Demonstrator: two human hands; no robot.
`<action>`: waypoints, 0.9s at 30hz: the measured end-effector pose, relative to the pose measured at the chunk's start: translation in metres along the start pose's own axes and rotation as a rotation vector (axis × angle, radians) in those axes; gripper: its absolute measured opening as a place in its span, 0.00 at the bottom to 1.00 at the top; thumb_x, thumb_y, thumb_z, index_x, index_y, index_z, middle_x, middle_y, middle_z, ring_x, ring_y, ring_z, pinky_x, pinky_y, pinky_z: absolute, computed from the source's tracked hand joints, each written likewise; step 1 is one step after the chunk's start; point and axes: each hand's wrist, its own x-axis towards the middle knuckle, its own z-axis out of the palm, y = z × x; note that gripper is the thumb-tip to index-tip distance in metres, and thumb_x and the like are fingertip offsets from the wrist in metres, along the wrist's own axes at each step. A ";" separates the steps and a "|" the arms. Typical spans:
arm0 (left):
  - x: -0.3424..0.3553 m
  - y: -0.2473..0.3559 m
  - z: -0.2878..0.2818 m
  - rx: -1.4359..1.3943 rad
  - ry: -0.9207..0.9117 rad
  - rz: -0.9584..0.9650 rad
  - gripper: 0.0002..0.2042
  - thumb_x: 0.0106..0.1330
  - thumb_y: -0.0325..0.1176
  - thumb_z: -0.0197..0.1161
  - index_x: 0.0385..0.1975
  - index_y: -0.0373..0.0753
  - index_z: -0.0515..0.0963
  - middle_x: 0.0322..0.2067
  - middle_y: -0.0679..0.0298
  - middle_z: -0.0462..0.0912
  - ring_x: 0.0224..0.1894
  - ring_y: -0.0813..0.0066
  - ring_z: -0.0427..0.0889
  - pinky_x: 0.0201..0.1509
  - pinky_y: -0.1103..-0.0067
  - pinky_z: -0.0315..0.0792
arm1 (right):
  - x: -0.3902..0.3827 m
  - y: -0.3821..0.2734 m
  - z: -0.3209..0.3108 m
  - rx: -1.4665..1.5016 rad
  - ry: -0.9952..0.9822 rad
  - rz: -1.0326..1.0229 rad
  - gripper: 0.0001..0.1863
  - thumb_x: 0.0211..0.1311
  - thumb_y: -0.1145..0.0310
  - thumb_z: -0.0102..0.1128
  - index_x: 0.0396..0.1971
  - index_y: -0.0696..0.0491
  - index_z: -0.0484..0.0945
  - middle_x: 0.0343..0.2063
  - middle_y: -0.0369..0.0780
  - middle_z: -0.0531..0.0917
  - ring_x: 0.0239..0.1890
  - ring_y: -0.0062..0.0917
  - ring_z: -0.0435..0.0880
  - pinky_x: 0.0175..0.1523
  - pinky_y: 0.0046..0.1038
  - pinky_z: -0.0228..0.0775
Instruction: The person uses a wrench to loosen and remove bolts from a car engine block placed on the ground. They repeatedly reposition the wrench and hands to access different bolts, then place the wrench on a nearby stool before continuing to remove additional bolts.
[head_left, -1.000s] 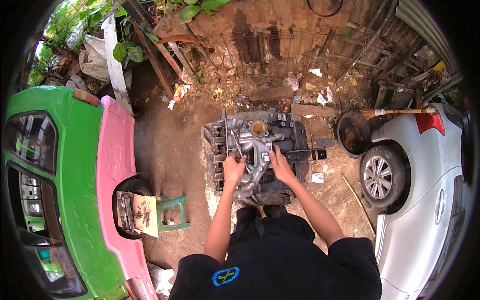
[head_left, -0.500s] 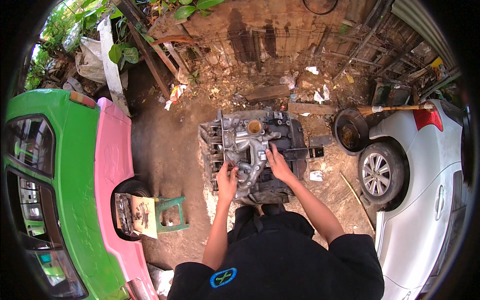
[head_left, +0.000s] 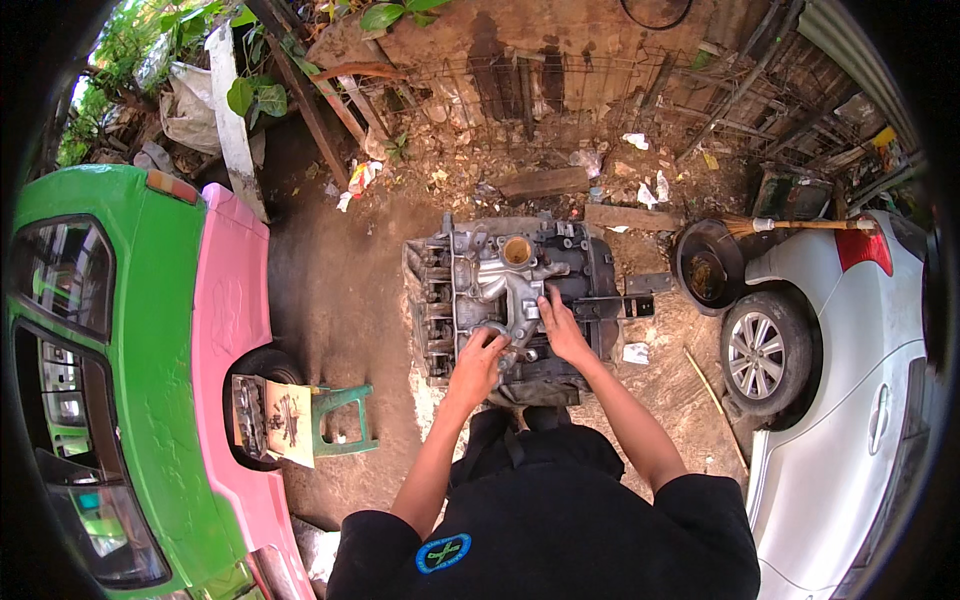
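Note:
A bare metal intake manifold (head_left: 522, 291) with a round opening at its far end lies on a dirty engine block (head_left: 598, 262) in front of me. The fingers of my left hand (head_left: 478, 368) curl round the manifold's near end, and the fingertips are partly hidden. Against the manifold's right side rests my right hand (head_left: 563, 330), with its fingers stretched out. Exposed valve gear (head_left: 436, 300) runs along the engine's left side.
A green stool (head_left: 345, 415) at the left bears a tray with small parts (head_left: 285, 420). A green and pink vehicle (head_left: 235, 280) stands beyond it. At the right are a silver car (head_left: 850, 390) and a black basin (head_left: 708, 268). Wood planks (head_left: 545, 184) and litter lie behind the engine.
My left hand has shifted right and slightly farther along the manifold's near end, now covering more of it. My right hand stays at about the same spot. The whole view has shifted slightly.

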 end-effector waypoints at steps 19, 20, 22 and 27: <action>-0.003 -0.011 -0.003 0.203 -0.245 0.179 0.27 0.48 0.18 0.60 0.52 0.44 0.76 0.47 0.53 0.73 0.54 0.50 0.72 0.58 0.63 0.72 | -0.005 -0.006 0.001 0.004 0.031 0.052 0.38 0.77 0.43 0.34 0.68 0.63 0.54 0.55 0.62 0.74 0.61 0.52 0.73 0.63 0.39 0.62; -0.004 -0.014 -0.001 0.205 -0.284 0.140 0.26 0.48 0.18 0.61 0.52 0.44 0.76 0.48 0.52 0.72 0.56 0.48 0.71 0.60 0.62 0.71 | -0.008 -0.006 0.000 -0.013 0.012 0.062 0.38 0.77 0.43 0.34 0.68 0.63 0.54 0.55 0.62 0.74 0.61 0.52 0.72 0.63 0.39 0.61; -0.007 -0.017 0.004 0.186 -0.234 0.119 0.25 0.49 0.17 0.61 0.51 0.43 0.76 0.48 0.52 0.72 0.56 0.47 0.71 0.61 0.61 0.70 | -0.005 -0.010 0.001 -0.040 0.049 0.053 0.34 0.78 0.47 0.34 0.67 0.62 0.56 0.55 0.63 0.74 0.61 0.56 0.72 0.64 0.42 0.61; -0.017 -0.025 0.019 0.176 -0.073 0.124 0.22 0.49 0.16 0.60 0.47 0.38 0.77 0.46 0.52 0.72 0.55 0.47 0.70 0.58 0.61 0.71 | -0.010 -0.016 0.007 -0.029 0.093 0.100 0.37 0.77 0.45 0.35 0.68 0.65 0.55 0.57 0.64 0.73 0.64 0.54 0.69 0.66 0.41 0.59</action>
